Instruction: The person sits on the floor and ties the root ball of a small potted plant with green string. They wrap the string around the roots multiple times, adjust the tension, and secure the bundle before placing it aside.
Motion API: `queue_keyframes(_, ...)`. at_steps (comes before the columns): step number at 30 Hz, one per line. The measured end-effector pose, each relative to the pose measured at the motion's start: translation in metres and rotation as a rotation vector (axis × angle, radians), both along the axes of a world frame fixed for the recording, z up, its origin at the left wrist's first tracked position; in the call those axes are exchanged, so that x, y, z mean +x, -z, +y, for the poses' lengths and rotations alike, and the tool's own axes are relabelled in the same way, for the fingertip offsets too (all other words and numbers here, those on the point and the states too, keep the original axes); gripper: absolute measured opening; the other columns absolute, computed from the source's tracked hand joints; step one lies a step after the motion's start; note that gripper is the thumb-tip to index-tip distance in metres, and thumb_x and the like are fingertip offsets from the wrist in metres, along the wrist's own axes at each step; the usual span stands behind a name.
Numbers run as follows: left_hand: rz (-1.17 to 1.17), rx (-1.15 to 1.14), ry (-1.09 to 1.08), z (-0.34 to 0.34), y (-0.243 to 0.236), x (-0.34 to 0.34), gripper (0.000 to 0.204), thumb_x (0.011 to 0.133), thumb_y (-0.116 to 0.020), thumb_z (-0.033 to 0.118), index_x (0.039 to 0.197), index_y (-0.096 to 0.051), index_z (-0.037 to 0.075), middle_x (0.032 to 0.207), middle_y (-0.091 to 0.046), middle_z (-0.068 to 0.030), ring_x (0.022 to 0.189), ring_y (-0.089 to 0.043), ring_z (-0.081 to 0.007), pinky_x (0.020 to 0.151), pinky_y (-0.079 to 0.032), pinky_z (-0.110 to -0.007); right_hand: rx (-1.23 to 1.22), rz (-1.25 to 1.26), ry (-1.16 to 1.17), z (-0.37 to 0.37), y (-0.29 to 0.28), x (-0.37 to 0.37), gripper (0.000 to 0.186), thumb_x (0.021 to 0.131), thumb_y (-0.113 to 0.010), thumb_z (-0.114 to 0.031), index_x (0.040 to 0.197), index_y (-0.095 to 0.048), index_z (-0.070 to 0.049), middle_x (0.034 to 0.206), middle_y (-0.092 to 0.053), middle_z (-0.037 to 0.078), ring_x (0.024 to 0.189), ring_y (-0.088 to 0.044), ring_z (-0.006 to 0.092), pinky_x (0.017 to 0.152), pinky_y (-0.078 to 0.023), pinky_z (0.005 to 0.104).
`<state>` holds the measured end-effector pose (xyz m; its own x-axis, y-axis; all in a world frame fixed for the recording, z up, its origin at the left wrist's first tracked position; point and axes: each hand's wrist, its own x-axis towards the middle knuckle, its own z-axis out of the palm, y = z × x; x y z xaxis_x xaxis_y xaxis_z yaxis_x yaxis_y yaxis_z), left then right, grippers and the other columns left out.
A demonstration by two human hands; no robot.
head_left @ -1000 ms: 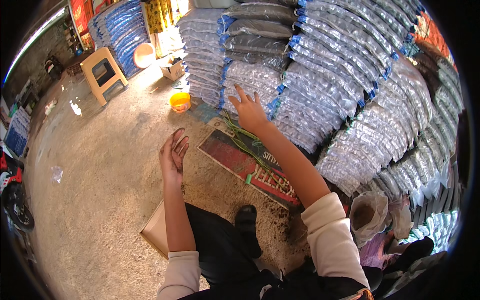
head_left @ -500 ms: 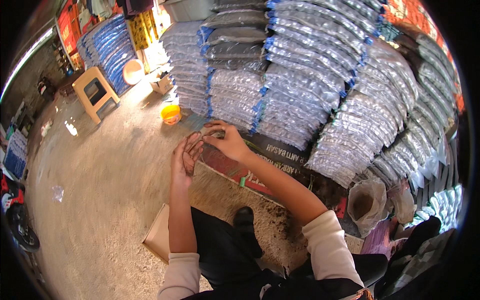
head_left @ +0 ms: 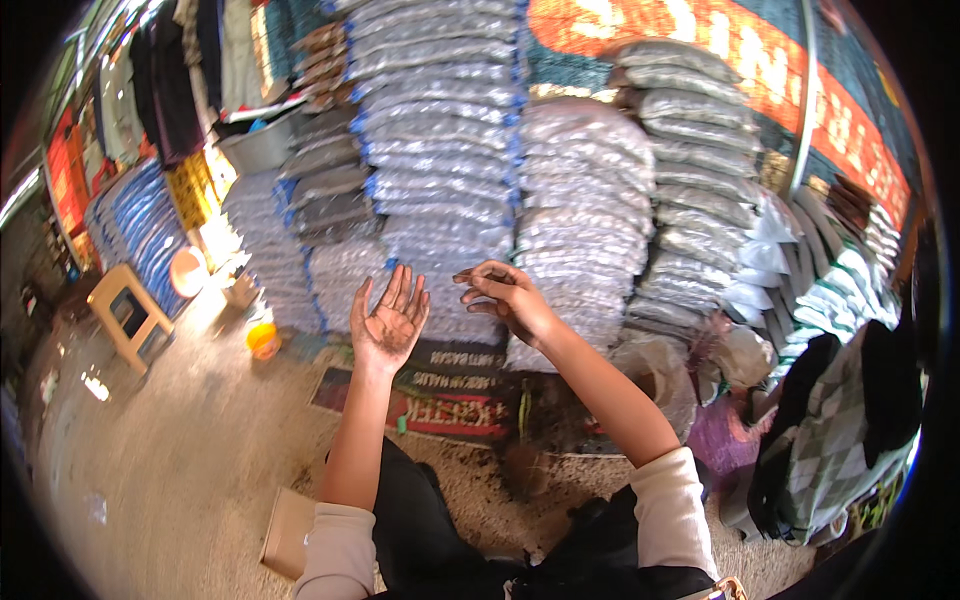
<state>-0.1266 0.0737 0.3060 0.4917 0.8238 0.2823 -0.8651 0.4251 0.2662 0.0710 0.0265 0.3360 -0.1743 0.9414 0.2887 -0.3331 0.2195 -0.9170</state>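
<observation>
My left hand point(head_left: 388, 325) is raised palm up with fingers apart and dark dirt on the skin, nothing resting in it. My right hand point(head_left: 505, 300) hovers to its right, fingers loosely curled but apart and soiled, with nothing visible between them. Below both lies a printed red and dark sheet point(head_left: 450, 410) with green stems point(head_left: 524, 405), a small green item point(head_left: 402, 423) and dark soil point(head_left: 540, 435) scattered about. Behind my hands stand tall stacks of filled plastic bags point(head_left: 435, 170).
A beige plastic stool point(head_left: 155, 310), pink basin point(head_left: 188, 272), yellow bucket point(head_left: 263, 340) and cardboard point(head_left: 280, 540) are on the left. Clothes point(head_left: 165, 80) hang at upper left. Right are crumpled plastic sacks point(head_left: 650, 375), a purple bag point(head_left: 725, 440), a checked cloth point(head_left: 820, 440) and banner point(head_left: 820, 110).
The view has swung right and up, showing more banner and hanging clothes. My hands came close together, then moved apart, the left one now spread palm up beside the right.
</observation>
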Motion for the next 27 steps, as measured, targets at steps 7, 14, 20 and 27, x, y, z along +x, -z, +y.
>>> queue_keyframes(7,0.369,0.128,0.077,0.012,-0.004,0.103,0.062,0.079,-0.058,0.035,0.128,-0.033,0.005,0.125,-0.040,-0.0082,0.115,-0.041,-0.0211,0.089,-0.043,-0.034,0.117,0.275,0.415,-0.077,-0.014,0.119,0.007,0.083,-0.053,-0.013,0.086,-0.053,-0.007,0.093,-0.058,0.007,0.085,-0.054,0.0161,0.078,-0.042,0.0319)
queue_keyframes(14,1.313,0.755,-0.216,0.040,0.069,0.152,0.059,0.081,-0.058,0.034,0.127,-0.036,0.005,0.126,-0.041,-0.0112,0.115,-0.042,-0.0238,0.090,-0.038,-0.036,0.004,0.198,0.717,-0.088,0.050,0.167,0.008,0.081,-0.057,-0.012,0.084,-0.057,-0.005,0.063,-0.046,-0.004,0.055,-0.043,0.0063,0.053,-0.036,0.0227)
queue_keyframes(20,1.071,0.834,-0.199,0.009,0.111,0.176,0.055,0.083,-0.056,0.036,0.126,-0.038,0.006,0.121,-0.045,-0.0119,0.112,-0.045,-0.0241,0.091,-0.039,-0.041,-0.271,-0.281,0.544,-0.092,0.076,0.153,0.015,0.078,-0.061,-0.015,0.085,-0.060,-0.001,0.060,-0.051,-0.002,0.051,-0.039,0.0044,0.046,-0.031,0.0213)
queue_keyframes(27,1.144,0.901,0.198,-0.019,0.074,0.166,0.032,0.086,-0.053,0.025,0.108,-0.053,0.001,0.086,-0.062,-0.0103,0.073,-0.061,-0.0158,0.063,-0.051,-0.029,-0.089,-0.634,0.537,-0.066,0.094,0.127,0.015,0.078,-0.059,-0.011,0.085,-0.061,0.002,0.071,-0.060,0.003,0.066,-0.050,0.0065,0.061,-0.041,0.0218)
